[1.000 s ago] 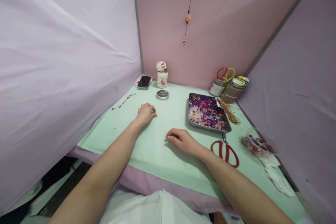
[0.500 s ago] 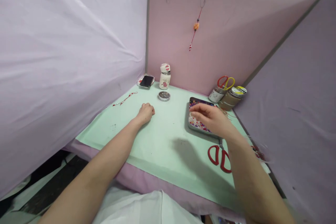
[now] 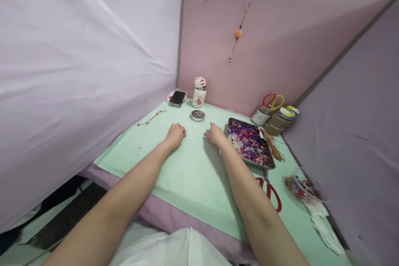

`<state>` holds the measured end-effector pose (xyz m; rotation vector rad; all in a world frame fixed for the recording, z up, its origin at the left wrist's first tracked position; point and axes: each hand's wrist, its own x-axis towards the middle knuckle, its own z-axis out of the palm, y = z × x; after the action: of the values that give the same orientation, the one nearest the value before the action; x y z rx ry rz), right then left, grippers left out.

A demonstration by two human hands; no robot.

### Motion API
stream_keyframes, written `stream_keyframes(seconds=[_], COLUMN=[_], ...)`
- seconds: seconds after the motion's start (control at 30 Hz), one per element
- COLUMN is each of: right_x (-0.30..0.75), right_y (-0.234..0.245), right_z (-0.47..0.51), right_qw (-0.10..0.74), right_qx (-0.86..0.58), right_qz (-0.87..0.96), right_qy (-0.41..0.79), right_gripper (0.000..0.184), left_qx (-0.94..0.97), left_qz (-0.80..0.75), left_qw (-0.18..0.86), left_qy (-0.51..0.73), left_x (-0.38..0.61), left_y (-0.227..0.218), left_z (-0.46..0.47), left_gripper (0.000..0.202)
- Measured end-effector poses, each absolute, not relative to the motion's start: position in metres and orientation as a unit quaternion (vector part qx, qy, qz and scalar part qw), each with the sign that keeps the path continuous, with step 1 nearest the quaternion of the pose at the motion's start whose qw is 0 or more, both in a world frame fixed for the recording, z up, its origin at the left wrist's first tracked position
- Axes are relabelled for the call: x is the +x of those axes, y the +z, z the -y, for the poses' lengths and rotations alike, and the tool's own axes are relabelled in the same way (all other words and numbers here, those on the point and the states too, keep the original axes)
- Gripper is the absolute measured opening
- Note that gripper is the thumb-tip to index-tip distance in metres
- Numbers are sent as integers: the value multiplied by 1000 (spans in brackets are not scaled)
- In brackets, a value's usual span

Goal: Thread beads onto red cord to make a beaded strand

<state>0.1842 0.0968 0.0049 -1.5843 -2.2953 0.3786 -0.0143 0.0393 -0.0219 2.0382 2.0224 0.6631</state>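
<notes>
My left hand [image 3: 176,136] rests on the pale green tabletop [image 3: 193,174], its fingers curled closed; whatever they hold, if anything, is hidden. Just right of it, my right hand [image 3: 215,134] has its fingers drawn together in a pinch, pointing toward the left hand. Too little shows at the fingertips to name anything in them. A small gap separates the two hands. Beyond them sits a round clear-sided tin [image 3: 198,115] with a dark top. Close by the right forearm is a metal tray [image 3: 272,165] full of purple, red, clear and dark beads [image 3: 249,140].
Red-handled scissors [image 3: 274,198] lie below the tray, partly under my right forearm. Jars [image 3: 277,122], cord [image 3: 274,147] and a bag of beads [image 3: 302,187] line the right side. A bottle [image 3: 199,93], phone [image 3: 178,97] and beaded string [image 3: 151,118] lie left. A beaded strand [image 3: 238,35] hangs behind.
My right hand has moved left from over the bead tray to beside my left hand, uncovering the beads. Its fingers have drawn together. My left hand stays in place; the view has shifted slightly.
</notes>
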Motion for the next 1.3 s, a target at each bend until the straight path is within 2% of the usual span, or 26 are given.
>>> stream_keyframes(seconds=[0.13,0.4,0.8,1.07,1.3], right_x=[186,188,193,208,210], right_y=[3,23,43,46,44], right_z=[-99,-93,-83,-89,-94], right_qw=[142,102,3,-13,-14], right_qx=[-565,-563,-521,-551,-543], right_qz=[806,817,849,831,836], right_qy=[104,65,83,80,72], right_gripper=[17,24,19,20,20], left_qx=[685,690,690,737,668], left_qz=[-686,-676,-660,-648,-722], left_qw=[99,96,93,112,35], left_qy=[226,241,281,157,176], left_x=[-13,-11,-4,17,43], left_y=[-22,-19,-11,24,30], left_z=[-39,-38,-36,-48,-112], left_gripper=[16,16,20,48,50])
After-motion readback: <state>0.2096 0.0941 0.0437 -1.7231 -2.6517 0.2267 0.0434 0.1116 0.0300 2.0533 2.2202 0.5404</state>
